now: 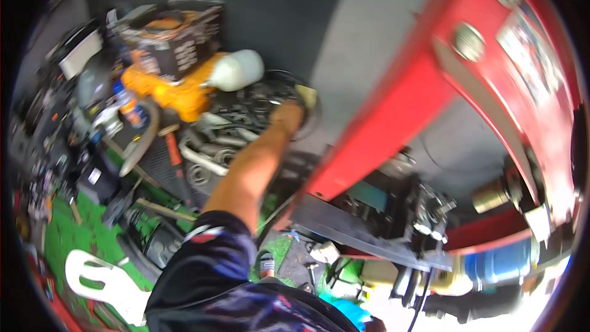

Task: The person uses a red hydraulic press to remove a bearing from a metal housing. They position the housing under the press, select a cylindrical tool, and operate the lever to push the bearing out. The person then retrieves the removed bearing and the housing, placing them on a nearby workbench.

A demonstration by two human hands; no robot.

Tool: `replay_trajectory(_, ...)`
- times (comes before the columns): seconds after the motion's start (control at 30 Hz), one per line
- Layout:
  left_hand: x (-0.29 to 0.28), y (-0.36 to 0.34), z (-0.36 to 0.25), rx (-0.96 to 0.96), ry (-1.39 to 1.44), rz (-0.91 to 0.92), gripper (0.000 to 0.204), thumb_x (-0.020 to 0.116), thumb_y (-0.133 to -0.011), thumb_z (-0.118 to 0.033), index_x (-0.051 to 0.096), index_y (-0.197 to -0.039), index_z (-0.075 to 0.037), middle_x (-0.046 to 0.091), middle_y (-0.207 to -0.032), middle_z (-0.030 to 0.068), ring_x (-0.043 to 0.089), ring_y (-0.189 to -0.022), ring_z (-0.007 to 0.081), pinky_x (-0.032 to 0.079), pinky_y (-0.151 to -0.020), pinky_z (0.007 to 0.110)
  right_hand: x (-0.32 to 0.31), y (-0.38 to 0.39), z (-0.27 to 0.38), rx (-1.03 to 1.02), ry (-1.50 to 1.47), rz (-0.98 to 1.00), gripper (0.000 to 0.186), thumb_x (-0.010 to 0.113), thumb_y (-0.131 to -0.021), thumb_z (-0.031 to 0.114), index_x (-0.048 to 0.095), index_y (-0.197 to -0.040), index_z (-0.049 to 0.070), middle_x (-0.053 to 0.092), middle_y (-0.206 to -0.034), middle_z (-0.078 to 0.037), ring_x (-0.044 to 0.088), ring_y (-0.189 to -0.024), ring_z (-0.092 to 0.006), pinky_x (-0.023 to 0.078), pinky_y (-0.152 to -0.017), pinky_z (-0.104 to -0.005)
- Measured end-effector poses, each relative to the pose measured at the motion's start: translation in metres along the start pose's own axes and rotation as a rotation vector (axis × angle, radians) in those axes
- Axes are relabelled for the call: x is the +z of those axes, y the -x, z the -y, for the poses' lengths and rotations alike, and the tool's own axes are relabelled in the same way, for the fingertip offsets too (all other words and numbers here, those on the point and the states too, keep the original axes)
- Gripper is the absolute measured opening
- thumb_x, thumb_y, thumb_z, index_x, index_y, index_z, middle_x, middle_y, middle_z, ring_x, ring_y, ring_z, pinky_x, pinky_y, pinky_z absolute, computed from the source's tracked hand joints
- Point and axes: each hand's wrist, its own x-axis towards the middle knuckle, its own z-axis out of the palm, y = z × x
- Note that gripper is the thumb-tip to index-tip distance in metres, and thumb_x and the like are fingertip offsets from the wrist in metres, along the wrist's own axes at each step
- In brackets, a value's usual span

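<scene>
My left hand (pixel 289 112) is at the dark parts (pixel 246 99), upper centre of the frame; blur hides its fingers, so I can't tell if it grips. My right hand (pixel 375 325) barely shows at the bottom edge, its state unreadable. I'd judge the parts stiff, heavy, perhaps greasy, best held by an edge. They look blackish, jumbled.

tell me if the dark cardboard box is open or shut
Open: the dark cardboard box has no lid across its top, and something orange shows inside.
</scene>
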Motion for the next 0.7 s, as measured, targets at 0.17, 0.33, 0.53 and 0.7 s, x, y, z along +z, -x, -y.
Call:
replay_trajectory(0.17,-0.064,0.048,0.022,-0.087,0.268,-0.484,0.027,0.076,-0.086,-0.019,0.074,-0.103,0.002,0.071,-0.111,0.0244,0.067,-0.109,0.0413,0.052,-0.095,0.048,-0.029,-0.025,0.081,-0.262,0.105,-0.012,0.019,0.066,-0.091,0.003,0.07,-0.109,-0.003,0.071,-0.077,-0.009,0.065,-0.063,-0.0142,0.053,-0.061,-0.03)
replay_trajectory(0.33,-0.15,0.2,0.004,0.082,1.249,-0.736,0.038,0.072,-0.096,-0.01,0.061,-0.129,0.007,0.07,-0.112,0.0125,0.066,-0.102,0.0142,0.051,-0.092,0.028,-0.071,-0.055,0.142,-0.144,-0.071,-0.075,0.023,0.062,-0.092,-0.004,0.069,-0.114,-0.003,0.072,-0.085,-0.006,0.065,-0.072,-0.0097,0.052,-0.065,-0.0261)
replay_trajectory(0.53,-0.222,0.324,-0.123,0.433,1.21,-0.582,0.039,0.079,-0.082,-0.007,0.067,-0.118,0.001,0.067,-0.107,0.0073,0.066,-0.1,0.0187,0.05,-0.09,0.03,-0.101,-0.098,0.213,-0.202,-0.088,-0.148,0.014,0.067,-0.092,0.004,0.075,-0.103,-0.001,0.074,-0.083,-0.01,0.067,-0.068,-0.0145,0.052,-0.065,-0.0284)
replay_trajectory(0.7,-0.212,0.329,-0.133,0.238,0.835,-0.623,0.037,0.077,-0.083,-0.006,0.068,-0.117,-0.001,0.066,-0.106,0.0107,0.065,-0.099,0.0222,0.049,-0.09,0.032,-0.115,-0.095,0.211,-0.392,-0.041,-0.071,0.016,0.066,-0.095,0.008,0.073,-0.104,-0.003,0.075,-0.09,-0.015,0.071,-0.075,-0.0214,0.055,-0.069,-0.0324)
